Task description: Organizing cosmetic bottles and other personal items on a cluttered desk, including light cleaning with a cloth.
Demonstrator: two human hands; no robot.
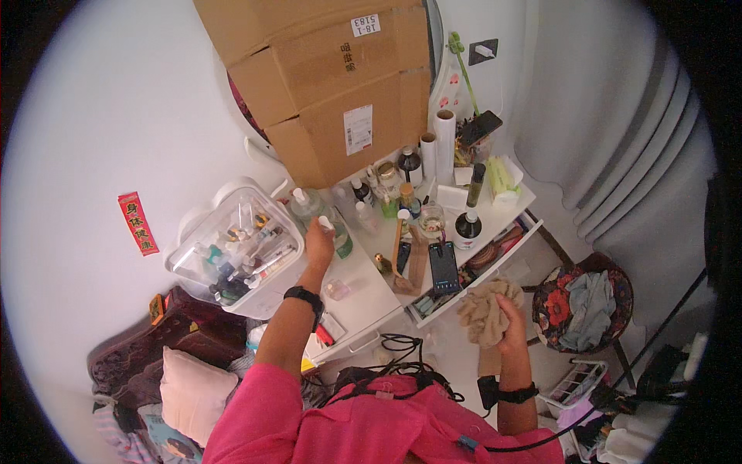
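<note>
My left hand (320, 242) reaches over the white tabletop and is closed around the top of a clear greenish bottle (343, 242) with a white cap. Another clear bottle (307, 204) with a white top stands just behind it. In front of the open drawer, my right hand (511, 322) holds a crumpled beige cloth (487, 310). Between the hands, a smartphone (444, 267) lies on the tabletop beside a brown-handled item (416, 261). A dark bottle with a white cap (468, 229) stands near the drawer.
A clear lidded storage box (237, 249) stands at the left. Behind the bottles leans a large cardboard sheet (348, 87). The drawer (481, 275) juts out at the front. A chair (582, 307) holding clothes stands right; a black cable (649, 342) crosses there.
</note>
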